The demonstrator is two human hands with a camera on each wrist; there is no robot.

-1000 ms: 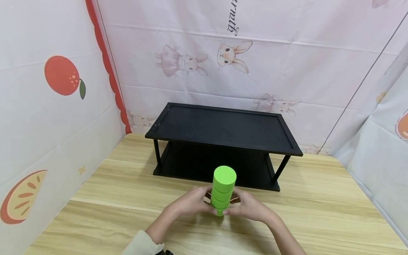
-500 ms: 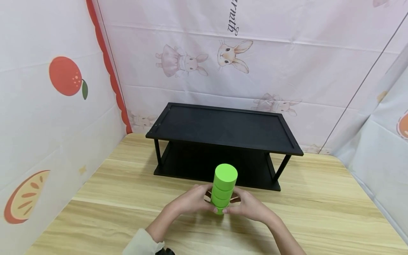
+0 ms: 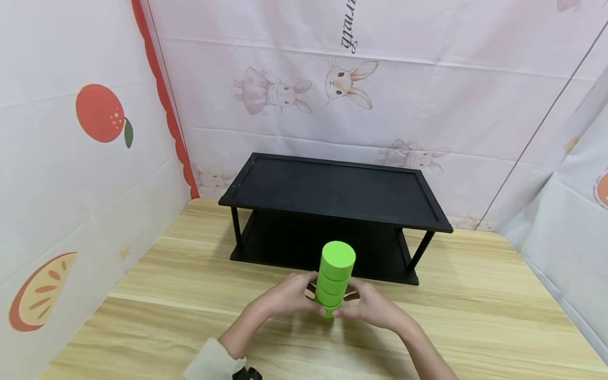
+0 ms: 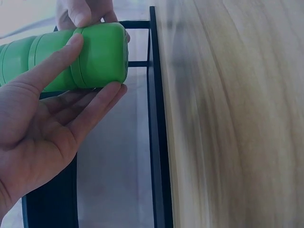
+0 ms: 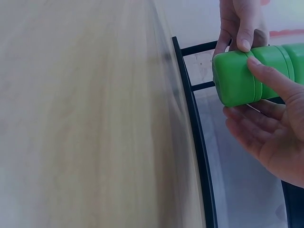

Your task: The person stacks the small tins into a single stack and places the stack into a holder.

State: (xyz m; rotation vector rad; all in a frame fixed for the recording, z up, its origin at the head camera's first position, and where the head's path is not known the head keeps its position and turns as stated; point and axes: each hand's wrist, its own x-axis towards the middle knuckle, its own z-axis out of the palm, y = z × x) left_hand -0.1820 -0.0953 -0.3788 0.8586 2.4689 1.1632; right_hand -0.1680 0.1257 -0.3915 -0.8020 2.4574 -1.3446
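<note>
A bright green cylinder [image 3: 334, 279] stands roughly upright in front of the black shelf, with ring-like seams splitting it into several sections. My left hand [image 3: 290, 296] holds its lower part from the left, thumb on the near side and fingers curving behind. From the right, my right hand [image 3: 372, 309] grips it the same way, the two thumbs close together. The left wrist view has the cylinder [image 4: 102, 56] between thumb and fingers, its base apart from the tabletop. Fingers also reach under the cylinder's lower end [image 5: 232, 78] in the right wrist view.
Behind the hands stands a two-tier black shelf [image 3: 332, 187] with thin posts. The wood-grain table [image 3: 166, 295] extends to both sides. Printed cloth [image 3: 285, 47] hangs at the back, left and right. A pale sleeve [image 3: 214, 361] covers the left forearm.
The green cylinder has shifted slightly up in the head view, a little towards the shelf. Both hands keep the same grip on it and have hardly moved.
</note>
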